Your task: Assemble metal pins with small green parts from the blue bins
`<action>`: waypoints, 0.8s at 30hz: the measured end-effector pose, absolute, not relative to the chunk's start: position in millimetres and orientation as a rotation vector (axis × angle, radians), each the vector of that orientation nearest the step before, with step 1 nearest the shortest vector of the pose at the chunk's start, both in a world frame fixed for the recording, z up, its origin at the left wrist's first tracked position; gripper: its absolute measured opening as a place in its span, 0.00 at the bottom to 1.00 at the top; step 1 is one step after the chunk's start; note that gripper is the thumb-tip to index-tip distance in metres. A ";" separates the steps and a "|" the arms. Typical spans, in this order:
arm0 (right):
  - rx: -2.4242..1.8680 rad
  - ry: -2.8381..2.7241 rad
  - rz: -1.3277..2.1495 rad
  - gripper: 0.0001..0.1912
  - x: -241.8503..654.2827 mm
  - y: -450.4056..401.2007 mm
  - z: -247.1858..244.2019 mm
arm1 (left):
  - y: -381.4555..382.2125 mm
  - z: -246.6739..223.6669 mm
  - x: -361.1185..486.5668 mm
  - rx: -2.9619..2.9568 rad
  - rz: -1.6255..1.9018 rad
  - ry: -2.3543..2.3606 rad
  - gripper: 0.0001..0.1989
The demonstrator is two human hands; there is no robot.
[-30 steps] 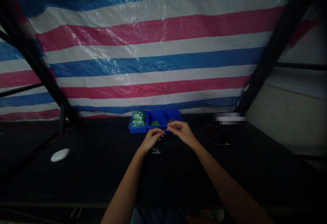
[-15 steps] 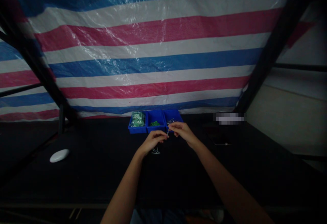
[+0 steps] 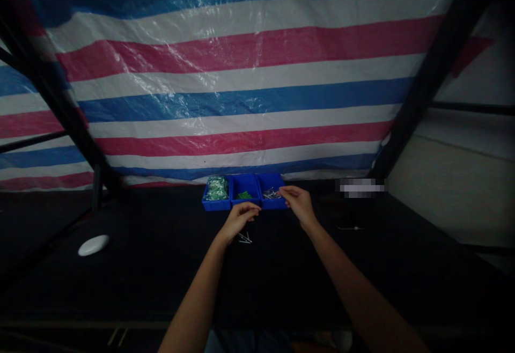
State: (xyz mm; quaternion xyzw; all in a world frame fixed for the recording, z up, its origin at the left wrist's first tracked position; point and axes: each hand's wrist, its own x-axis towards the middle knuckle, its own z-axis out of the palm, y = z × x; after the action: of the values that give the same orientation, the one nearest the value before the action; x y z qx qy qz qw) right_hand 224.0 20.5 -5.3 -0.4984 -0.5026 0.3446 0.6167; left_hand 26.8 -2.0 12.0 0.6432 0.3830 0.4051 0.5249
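Note:
Three blue plastic bins [image 3: 245, 192] stand side by side at the far edge of the black table top [image 3: 161, 283]. The left bin holds green-and-clear packets [image 3: 216, 188], the middle one small green pieces [image 3: 243, 195], and the right one thin metal pins [image 3: 272, 193]. My right hand [image 3: 300, 204] is at the front of the right bin, fingertips close to those pins. My left hand [image 3: 239, 220] hangs in front of the middle bin, fingers curled. Whether either hand holds something tiny is hidden. Several loose metal pins [image 3: 244, 238] lie on the table below my left hand.
A white oval object [image 3: 93, 245] lies on the table at the left. A dark flat object [image 3: 350, 221] lies at the right. Behind the table hangs a striped blue, white and pink tarp [image 3: 241, 95] on black poles.
My right hand has moved right and away from my left hand, to the right bin. The two hands no longer meet over a small pin.

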 end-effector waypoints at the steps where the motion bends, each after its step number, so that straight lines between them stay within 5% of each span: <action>1: -1.159 -1.193 0.746 0.19 224.1 21.2 -6.6 | -1.7 12.1 26.6 1.538 0.978 0.919 0.11; 12: -1.446 -1.565 0.207 0.13 226.7 17.9 -10.6 | 2.8 9.1 23.9 1.521 1.088 0.925 0.12; 24: -1.265 -1.837 0.302 0.12 203.5 -3.1 9.1 | 9.3 4.0 19.7 1.396 1.247 0.961 0.13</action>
State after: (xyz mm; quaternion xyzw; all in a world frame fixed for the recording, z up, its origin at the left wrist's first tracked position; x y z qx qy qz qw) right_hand 203.5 -3.1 9.1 -0.5071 -0.7365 0.1209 0.4311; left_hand 19.7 9.3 4.0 0.5761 0.3966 0.5147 0.4959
